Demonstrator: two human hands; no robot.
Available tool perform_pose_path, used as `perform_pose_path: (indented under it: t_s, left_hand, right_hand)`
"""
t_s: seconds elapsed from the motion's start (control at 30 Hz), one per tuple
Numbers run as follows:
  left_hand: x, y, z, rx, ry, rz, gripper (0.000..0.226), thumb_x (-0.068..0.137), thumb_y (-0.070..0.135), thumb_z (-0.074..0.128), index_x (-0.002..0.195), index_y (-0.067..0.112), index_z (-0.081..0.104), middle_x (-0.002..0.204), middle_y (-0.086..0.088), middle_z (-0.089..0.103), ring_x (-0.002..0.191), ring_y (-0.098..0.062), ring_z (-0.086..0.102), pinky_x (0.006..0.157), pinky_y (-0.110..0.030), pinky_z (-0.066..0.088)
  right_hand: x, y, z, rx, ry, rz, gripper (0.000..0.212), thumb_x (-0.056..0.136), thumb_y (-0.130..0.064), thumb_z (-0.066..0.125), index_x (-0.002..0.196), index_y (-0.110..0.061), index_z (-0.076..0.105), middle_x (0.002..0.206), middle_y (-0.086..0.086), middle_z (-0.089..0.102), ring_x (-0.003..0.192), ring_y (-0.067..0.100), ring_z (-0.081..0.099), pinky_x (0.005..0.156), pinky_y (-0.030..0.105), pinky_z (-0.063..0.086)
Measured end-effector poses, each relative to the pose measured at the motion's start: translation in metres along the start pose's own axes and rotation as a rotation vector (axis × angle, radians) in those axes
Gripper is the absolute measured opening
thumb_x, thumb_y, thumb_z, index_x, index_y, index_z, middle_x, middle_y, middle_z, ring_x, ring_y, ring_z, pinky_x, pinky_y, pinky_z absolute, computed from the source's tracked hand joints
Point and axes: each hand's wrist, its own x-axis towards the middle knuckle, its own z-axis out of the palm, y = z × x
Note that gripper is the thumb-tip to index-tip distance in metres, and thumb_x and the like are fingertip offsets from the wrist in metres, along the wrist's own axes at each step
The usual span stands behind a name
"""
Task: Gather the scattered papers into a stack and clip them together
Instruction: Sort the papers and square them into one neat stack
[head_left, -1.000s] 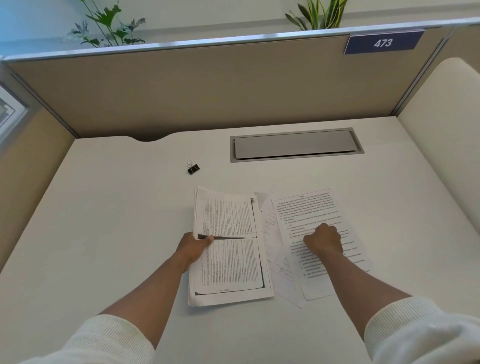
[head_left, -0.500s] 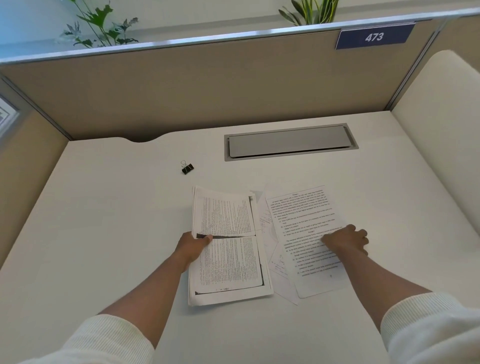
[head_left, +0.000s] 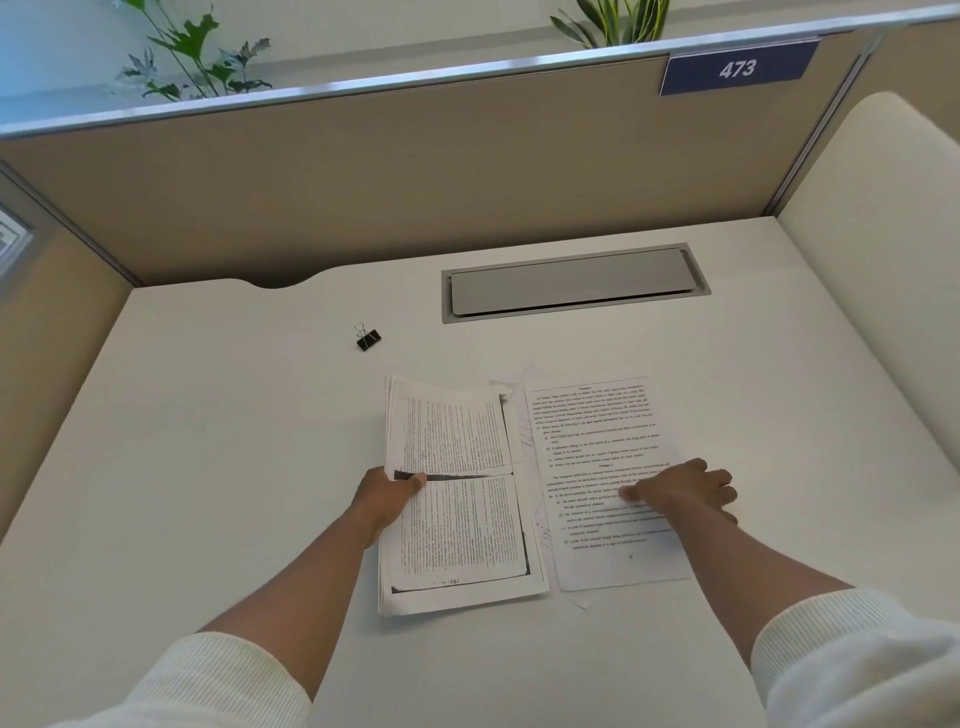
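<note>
While left hand (head_left: 387, 496) pinches stack (head_left: 457, 525) edge, clip (head_left: 368, 340) lies apart.

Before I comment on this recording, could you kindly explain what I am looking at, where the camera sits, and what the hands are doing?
There is no machine here: a person is working with two bare hands, and the single picture comes from a camera worn on their head, looking forward and down. On the white desk lie printed papers. The left hand grips the left edge of a thick stack, thumb on top. The right hand rests flat on a loose sheet beside it, with more sheets partly showing underneath. A small black binder clip lies apart, farther back, untouched. A grey cable hatch sits near the partition.
</note>
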Motion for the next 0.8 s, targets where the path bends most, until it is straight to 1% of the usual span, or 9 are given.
perform_pose_path:
  t_s: [0.17, 0.27, 0.37, 0.53, 0.63, 0.7, 0.73, 0.77, 0.8]
  left_hand:
    - [0.000, 0.000, 0.001, 0.012, 0.006, -0.013, 0.036, 0.093, 0.026, 0.068, 0.124, 0.008, 0.063, 0.113, -0.006, 0.068, 0.101, -0.024, 0.064, 0.087, -0.033, 0.049]
    - [-0.001, -0.001, 0.002, 0.009, 0.006, -0.014, 0.036, 0.093, 0.027, 0.069, 0.124, 0.009, 0.063, 0.111, -0.006, 0.068, 0.102, -0.025, 0.063, 0.089, -0.033, 0.048]
    - [-0.002, 0.000, 0.002, 0.012, 0.007, -0.012, 0.036, 0.093, 0.027, 0.068, 0.124, 0.009, 0.064, 0.107, -0.004, 0.067, 0.101, -0.024, 0.064, 0.089, -0.033, 0.049]
    - [-0.005, 0.000, 0.002, 0.011, 0.000, 0.005, 0.037, 0.094, 0.025, 0.068, 0.126, 0.008, 0.064, 0.116, -0.008, 0.068, 0.102, -0.024, 0.064, 0.091, -0.033, 0.049]
    - [-0.005, 0.000, 0.002, 0.020, -0.003, -0.001, 0.037, 0.094, 0.025, 0.068, 0.127, 0.007, 0.063, 0.117, -0.008, 0.069, 0.105, -0.026, 0.065, 0.094, -0.035, 0.050]
    - [-0.005, 0.000, 0.001, 0.025, -0.007, -0.002, 0.038, 0.094, 0.025, 0.067, 0.128, 0.007, 0.063, 0.120, -0.010, 0.069, 0.109, -0.028, 0.065, 0.098, -0.039, 0.051]
    - [-0.005, 0.000, 0.001, 0.025, -0.010, 0.000, 0.039, 0.094, 0.025, 0.067, 0.128, 0.007, 0.063, 0.122, -0.010, 0.069, 0.110, -0.029, 0.065, 0.099, -0.040, 0.051]
    - [-0.005, 0.000, 0.000, 0.025, -0.013, 0.002, 0.039, 0.094, 0.025, 0.067, 0.128, 0.007, 0.063, 0.122, -0.011, 0.069, 0.111, -0.029, 0.065, 0.100, -0.041, 0.051]
    - [-0.005, 0.000, 0.000, 0.027, -0.015, 0.004, 0.039, 0.094, 0.024, 0.067, 0.129, 0.007, 0.063, 0.123, -0.011, 0.069, 0.111, -0.029, 0.066, 0.101, -0.042, 0.051]
  right_hand:
    - [-0.001, 0.001, -0.001, -0.016, 0.016, -0.009, 0.109, 0.051, -0.053, 0.088, 0.135, -0.008, 0.034, 0.133, 0.013, 0.032, 0.125, 0.029, 0.035, 0.098, 0.047, 0.041]
    - [0.000, 0.000, -0.001, -0.009, 0.012, -0.017, 0.107, 0.051, -0.052, 0.089, 0.133, -0.009, 0.035, 0.131, 0.013, 0.034, 0.121, 0.029, 0.038, 0.094, 0.045, 0.041]
    - [0.003, 0.001, 0.001, -0.017, -0.003, -0.001, 0.108, 0.048, -0.056, 0.088, 0.131, -0.010, 0.035, 0.129, 0.013, 0.034, 0.118, 0.029, 0.038, 0.089, 0.044, 0.041]
    - [0.012, 0.003, 0.006, -0.032, -0.015, 0.017, 0.112, 0.041, -0.062, 0.088, 0.125, -0.010, 0.035, 0.123, 0.012, 0.038, 0.115, 0.027, 0.037, 0.089, 0.041, 0.037]
    - [0.015, 0.004, 0.007, -0.038, -0.036, -0.003, 0.111, 0.043, -0.063, 0.086, 0.127, -0.009, 0.036, 0.124, 0.011, 0.042, 0.117, 0.027, 0.039, 0.090, 0.040, 0.036]
    - [0.018, 0.004, 0.008, 0.008, -0.049, -0.034, 0.109, 0.050, -0.057, 0.088, 0.131, -0.006, 0.034, 0.131, 0.012, 0.043, 0.123, 0.029, 0.040, 0.095, 0.042, 0.037]
    - [0.019, 0.004, 0.008, 0.064, -0.054, -0.051, 0.106, 0.055, -0.051, 0.089, 0.133, -0.005, 0.034, 0.134, 0.014, 0.044, 0.125, 0.031, 0.042, 0.098, 0.043, 0.039]
    - [0.020, 0.005, 0.007, 0.145, -0.061, -0.070, 0.099, 0.060, -0.044, 0.089, 0.133, -0.003, 0.035, 0.134, 0.015, 0.046, 0.125, 0.033, 0.045, 0.098, 0.044, 0.042]
    - [0.020, 0.005, 0.007, 0.228, -0.066, -0.100, 0.089, 0.065, -0.036, 0.087, 0.132, -0.002, 0.038, 0.133, 0.016, 0.049, 0.122, 0.035, 0.050, 0.095, 0.043, 0.046]
